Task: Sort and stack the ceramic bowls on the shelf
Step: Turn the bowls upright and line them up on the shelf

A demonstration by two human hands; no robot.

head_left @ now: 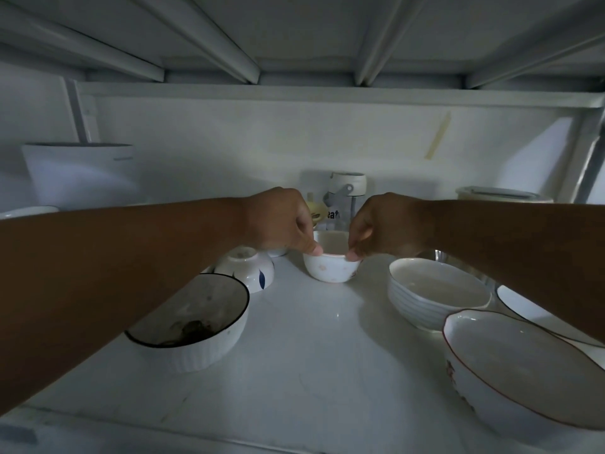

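Dim white shelf [311,348] beneath ribbed underside of upper shelf [307,34]; pale back wall [262,136] marked by strip of tape [438,136]; metal upright [589,158] at right; low, bluish light.

Small white bowl [330,268], faint pink flowers; overturned white bowl [250,268], blue leaf mark; ribbed white bowl [209,342], black rim; white dish [510,381], red rim.

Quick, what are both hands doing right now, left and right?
Left hand: pinches the near-left rim of the small white bowl.
Right hand: pinches the same bowl's near-right rim.
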